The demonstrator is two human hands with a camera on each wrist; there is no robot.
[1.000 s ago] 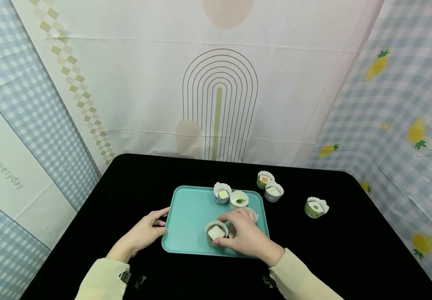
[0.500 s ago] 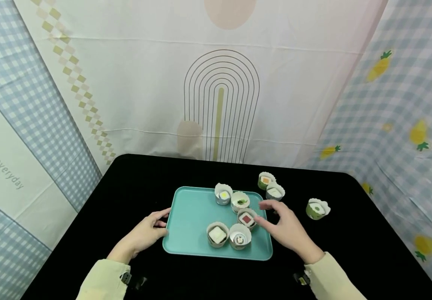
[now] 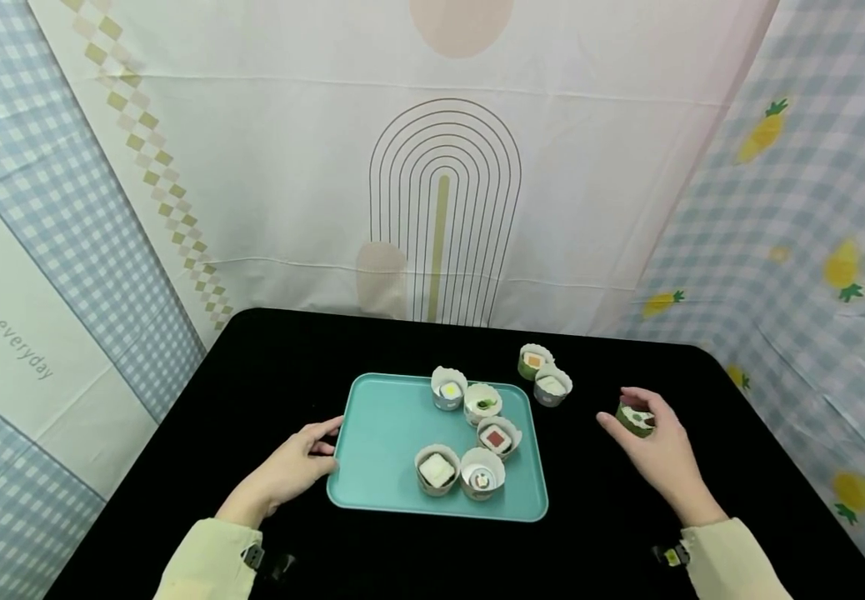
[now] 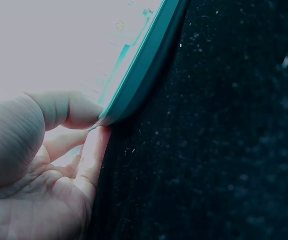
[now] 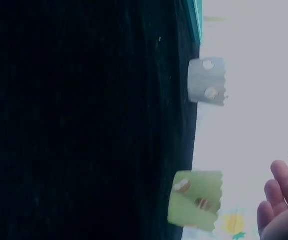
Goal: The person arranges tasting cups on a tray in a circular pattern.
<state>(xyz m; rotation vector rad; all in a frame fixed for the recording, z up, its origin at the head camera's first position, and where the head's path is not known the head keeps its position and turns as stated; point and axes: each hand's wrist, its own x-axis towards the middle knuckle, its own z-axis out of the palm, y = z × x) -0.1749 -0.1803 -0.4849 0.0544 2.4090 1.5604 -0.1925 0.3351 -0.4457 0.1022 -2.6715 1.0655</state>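
Observation:
My left hand (image 3: 290,467) is at the left edge of a turquoise tray (image 3: 372,442); in the left wrist view its thumb and a finger pinch the rim (image 4: 139,70). At the right, my right hand (image 3: 661,450) hangs with thumb and fingers spread over a green paper baking cup (image 3: 635,419) holding a small white-topped piece. The right wrist view shows that green cup (image 5: 196,198) apart from the fingers (image 5: 285,181). Several paper cups with small food-like pieces stand on the tray, among them one with a red-centred piece (image 3: 496,438) and one with a white block (image 3: 436,470).
Beyond the tray's right corner, a green cup with an orange-centred piece (image 3: 533,361) stands against a grey-blue cup (image 3: 552,386). A black cloth (image 3: 290,350) covers the table. Patterned curtains (image 3: 290,167) hang behind and at both sides.
My right hand has let go of a cup on the tray and moved right, to above the lone green cup. The left hand has stayed at the tray's edge.

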